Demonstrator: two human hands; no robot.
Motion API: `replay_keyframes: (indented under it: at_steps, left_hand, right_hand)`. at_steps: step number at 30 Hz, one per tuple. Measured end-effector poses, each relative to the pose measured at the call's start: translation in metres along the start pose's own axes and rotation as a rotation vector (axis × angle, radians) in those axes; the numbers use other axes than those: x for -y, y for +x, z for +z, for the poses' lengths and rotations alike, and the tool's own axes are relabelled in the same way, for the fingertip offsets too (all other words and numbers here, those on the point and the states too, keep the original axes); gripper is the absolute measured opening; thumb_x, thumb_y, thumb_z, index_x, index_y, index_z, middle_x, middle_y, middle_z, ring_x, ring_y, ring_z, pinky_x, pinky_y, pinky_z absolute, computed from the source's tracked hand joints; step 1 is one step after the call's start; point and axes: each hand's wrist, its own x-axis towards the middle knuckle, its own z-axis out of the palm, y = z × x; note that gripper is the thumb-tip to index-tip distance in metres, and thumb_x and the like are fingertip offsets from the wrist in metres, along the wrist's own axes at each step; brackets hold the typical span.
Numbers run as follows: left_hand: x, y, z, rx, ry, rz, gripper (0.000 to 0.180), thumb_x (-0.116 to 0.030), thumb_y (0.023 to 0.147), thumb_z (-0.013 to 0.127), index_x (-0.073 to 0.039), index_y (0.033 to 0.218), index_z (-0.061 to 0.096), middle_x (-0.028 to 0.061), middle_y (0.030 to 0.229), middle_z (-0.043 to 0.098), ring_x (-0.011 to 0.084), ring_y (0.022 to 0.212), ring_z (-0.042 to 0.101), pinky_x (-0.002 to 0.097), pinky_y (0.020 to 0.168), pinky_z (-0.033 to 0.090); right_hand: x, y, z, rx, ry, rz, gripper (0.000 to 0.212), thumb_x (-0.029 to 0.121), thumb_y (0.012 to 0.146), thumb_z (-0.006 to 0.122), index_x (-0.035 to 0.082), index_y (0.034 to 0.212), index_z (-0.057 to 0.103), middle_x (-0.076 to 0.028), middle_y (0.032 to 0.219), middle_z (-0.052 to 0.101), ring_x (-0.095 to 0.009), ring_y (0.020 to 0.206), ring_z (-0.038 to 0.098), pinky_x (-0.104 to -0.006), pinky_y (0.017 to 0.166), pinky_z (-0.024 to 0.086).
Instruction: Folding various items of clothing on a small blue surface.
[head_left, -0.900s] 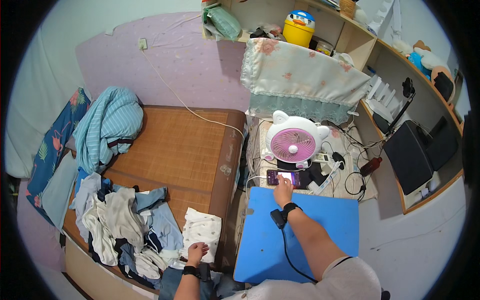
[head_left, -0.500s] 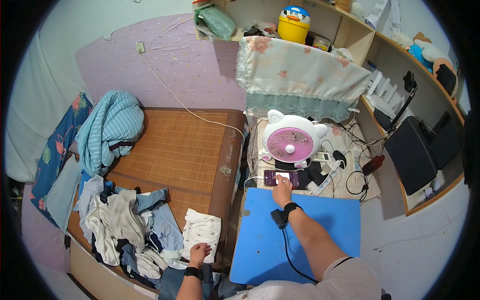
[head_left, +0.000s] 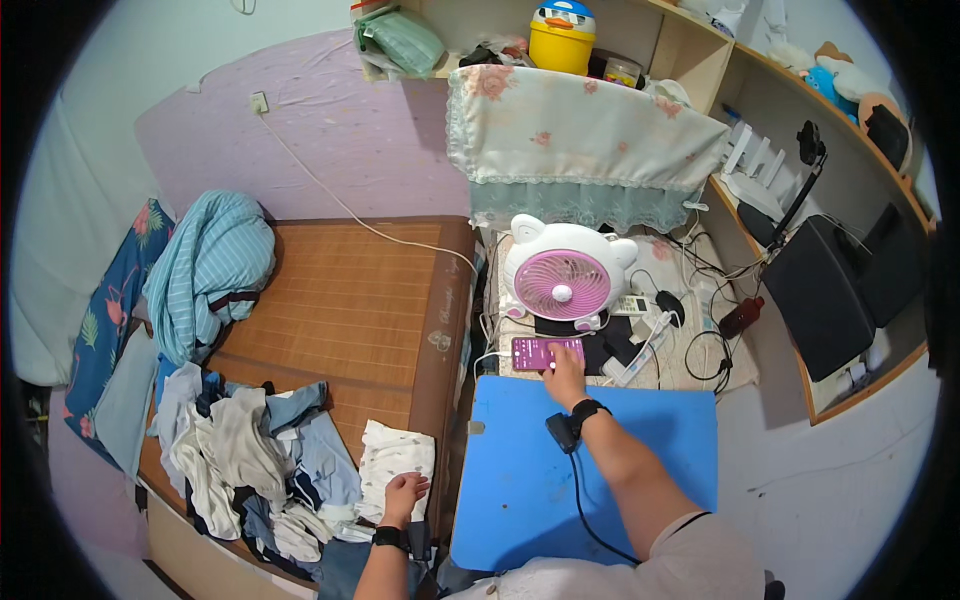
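Note:
My right hand (head_left: 564, 380) reaches past the far edge of a blue tabletop (head_left: 660, 450). Its fingertips are at the lit screen of a smartphone (head_left: 527, 353), which lies flat with a white cable plugged into its left end. The fingers are apart and grip nothing. Over the near part of a folded white patterned cloth (head_left: 390, 450) is my left hand (head_left: 405, 496), palm inward, fingers loosely stretched and holding nothing. Both wrists wear black straps with small devices. Left of that hand lies a heap of crumpled clothes (head_left: 255, 450).
A white and pink fan (head_left: 563, 285) stands behind the phone, beside a power strip (head_left: 640, 350), a remote (head_left: 630, 306) and tangled cords. The bed's brown mat (head_left: 340, 290) holds a striped blue blanket (head_left: 220, 260). A dark red bottle (head_left: 741, 317) lies at right.
The phone screen has turned from dark with a white box to pinkish purple. My right hand stays at the phone, its fingers slightly shifted. The whole view has moved a little.

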Motion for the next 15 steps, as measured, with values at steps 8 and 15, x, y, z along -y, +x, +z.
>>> replay_keyframes:
  at_steps: [8, 15]
  left_hand:
    - [-0.017, 0.003, 0.018, -0.011, 0.060, 0.112, 0.017, -0.013, 0.082, 0.046, 0.001, 0.091, 0.052, 0.0116, 0.085, 0.059, 0.0190, 0.077, 0.059, 0.0253, 0.064, 0.046]
    - [-0.040, 0.009, 0.059, 0.069, 0.156, 0.234, 0.015, -0.012, 0.082, 0.048, 0.000, 0.090, 0.052, 0.0090, 0.085, 0.059, 0.0157, 0.075, 0.058, 0.0250, 0.065, 0.045]
  right_hand:
    - [-0.040, -0.002, -0.028, 0.030, -0.131, -0.033, 0.058, 0.005, 0.059, 0.062, 0.006, 0.113, 0.040, -0.015, 0.106, 0.047, -0.030, 0.104, 0.038, -0.0413, 0.085, 0.030]
    - [-0.050, 0.009, -0.039, 0.190, -0.124, -0.145, 0.069, 0.013, 0.057, 0.066, 0.005, 0.118, 0.036, -0.012, 0.119, 0.040, -0.028, 0.112, 0.034, -0.0386, 0.091, 0.029]
